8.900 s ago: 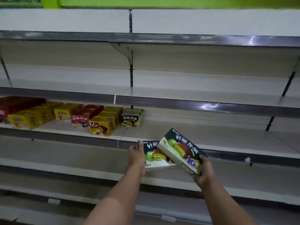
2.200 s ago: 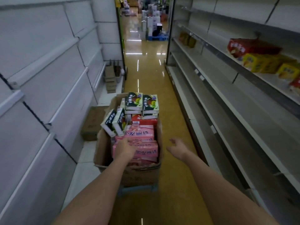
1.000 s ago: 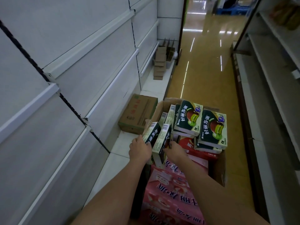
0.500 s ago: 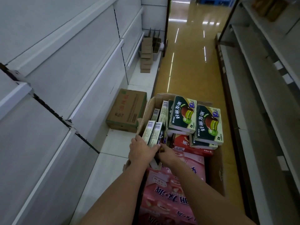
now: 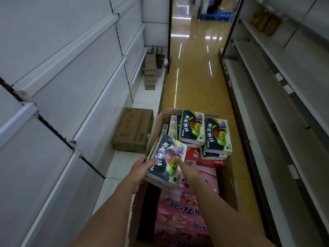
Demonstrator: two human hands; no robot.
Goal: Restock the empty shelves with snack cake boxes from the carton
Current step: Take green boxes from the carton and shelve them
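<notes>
Both grips clamp the dark green snack cake boxes (image 5: 166,160): my left hand (image 5: 140,169) curls round their left edge, my right hand (image 5: 187,168) pinches the top face, holding them just above the open carton (image 5: 229,182) with its pink packs (image 5: 185,207).

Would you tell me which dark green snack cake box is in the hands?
The tilted green box at the carton's left, between both hands; the others lie stacked behind.
</notes>
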